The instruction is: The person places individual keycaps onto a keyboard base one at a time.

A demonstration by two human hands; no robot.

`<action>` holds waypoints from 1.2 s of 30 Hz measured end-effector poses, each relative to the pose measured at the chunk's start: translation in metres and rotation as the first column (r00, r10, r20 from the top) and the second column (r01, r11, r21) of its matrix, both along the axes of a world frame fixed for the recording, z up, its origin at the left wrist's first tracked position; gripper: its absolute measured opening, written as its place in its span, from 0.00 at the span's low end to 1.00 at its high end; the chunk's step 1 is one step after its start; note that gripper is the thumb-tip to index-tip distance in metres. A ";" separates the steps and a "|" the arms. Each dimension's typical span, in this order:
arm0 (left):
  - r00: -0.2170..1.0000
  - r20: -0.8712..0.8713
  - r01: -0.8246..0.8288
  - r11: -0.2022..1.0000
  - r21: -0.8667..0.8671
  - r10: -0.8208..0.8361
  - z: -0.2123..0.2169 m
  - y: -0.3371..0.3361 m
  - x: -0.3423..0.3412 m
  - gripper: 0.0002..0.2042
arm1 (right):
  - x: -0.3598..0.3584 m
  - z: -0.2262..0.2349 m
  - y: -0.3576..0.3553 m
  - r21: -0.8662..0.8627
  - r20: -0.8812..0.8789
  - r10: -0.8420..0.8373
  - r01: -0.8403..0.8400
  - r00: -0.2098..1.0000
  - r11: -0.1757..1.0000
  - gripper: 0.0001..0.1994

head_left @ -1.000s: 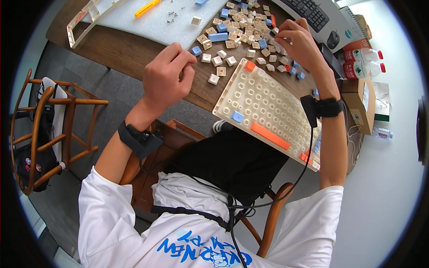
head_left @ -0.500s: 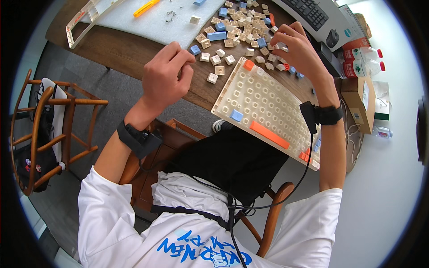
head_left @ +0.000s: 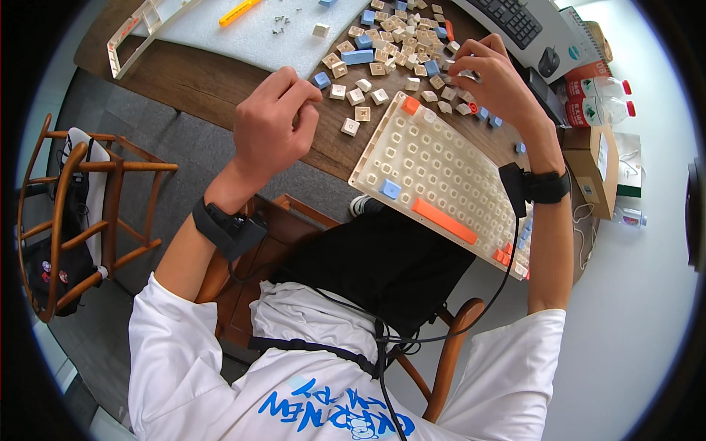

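Note:
My left hand (head_left: 276, 114) is held closed over the table's near edge, left of a few loose keycaps. Its curled fingers hide whatever may be in them. Over the right side of a pile of cream and blue keycaps (head_left: 404, 48), my right hand (head_left: 496, 81) hovers with bent fingers, thumb and forefinger apart. A cream keyboard (head_left: 441, 158) lies aslant across the table's near edge, below that hand. Most of its key positions are bare. Fitted on it are an orange space bar (head_left: 443, 220), a blue keycap (head_left: 390, 189) and an orange corner keycap (head_left: 409, 105).
At the upper left, a white foam sheet (head_left: 213, 44) bears a yellow-handled tool (head_left: 239, 12) and small screws (head_left: 279, 29), beside a cream frame piece (head_left: 118, 59). Rightward are a keyboard box (head_left: 537, 62), bottles (head_left: 599, 110) and a cardboard box (head_left: 590, 169). A cable hangs from my right wrist.
My right hand has shifted slightly right, its fingers drawn a little closer together over the keycaps. A blue keycap near its wrist shows more now. My left hand stays almost still.

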State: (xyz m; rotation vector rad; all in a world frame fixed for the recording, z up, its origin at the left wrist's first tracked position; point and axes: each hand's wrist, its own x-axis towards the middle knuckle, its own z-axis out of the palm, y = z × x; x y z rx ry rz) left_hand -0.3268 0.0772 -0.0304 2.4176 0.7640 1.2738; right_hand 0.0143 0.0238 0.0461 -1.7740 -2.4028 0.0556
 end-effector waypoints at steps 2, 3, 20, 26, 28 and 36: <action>1.000 0.003 0.002 1.000 -0.002 -0.002 0.000 0.000 0.000 0.03 | 0.002 -0.002 0.002 0.025 0.003 0.012 -0.012 1.000 1.000 0.06; 1.000 0.001 0.000 1.000 0.004 0.000 0.000 0.000 0.001 0.03 | 0.004 -0.003 0.003 0.050 0.007 0.024 -0.024 1.000 0.998 0.06; 1.000 -0.007 -0.016 1.000 -0.004 0.016 -0.001 0.000 0.000 0.03 | 0.005 -0.011 0.029 0.258 0.001 -0.021 0.020 1.000 0.966 0.09; 1.000 -0.012 -0.019 1.000 -0.002 0.019 0.001 0.000 -0.001 0.03 | 0.003 -0.019 0.045 0.198 0.065 0.015 -0.027 0.998 0.980 0.11; 1.000 0.013 0.024 1.000 0.008 -0.024 0.002 0.000 -0.002 0.05 | 0.001 -0.019 0.046 0.188 0.054 0.002 -0.012 0.999 0.982 0.10; 1.000 -0.001 -0.003 1.000 0.005 0.003 0.000 0.001 -0.001 0.03 | 0.012 -0.014 0.042 0.155 0.065 -0.023 0.012 0.998 0.988 0.07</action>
